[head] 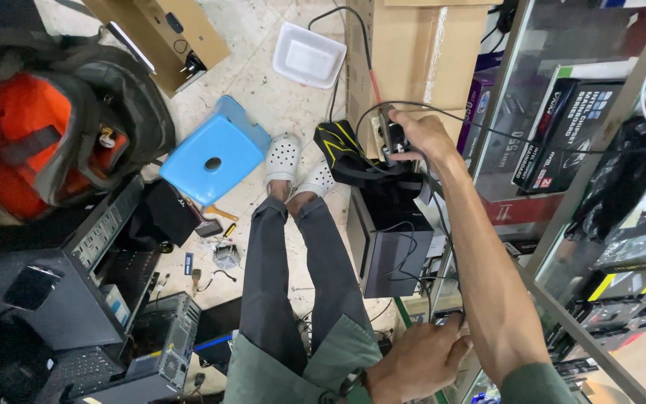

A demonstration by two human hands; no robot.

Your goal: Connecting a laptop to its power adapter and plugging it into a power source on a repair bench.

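Note:
My right hand reaches far forward and pinches a small dark connector with black cables running from it, above a black and yellow bag. My left hand is low and near me, closed around a bundle of black cables beside a dark computer case. My legs in grey trousers and white perforated clogs stand on the floor between the two.
A blue plastic stool lies tipped to the left of my feet. Open computer cases and parts crowd the lower left, under an orange and grey backpack. Cardboard boxes stand ahead, and a glass display shelf with boxed products on the right.

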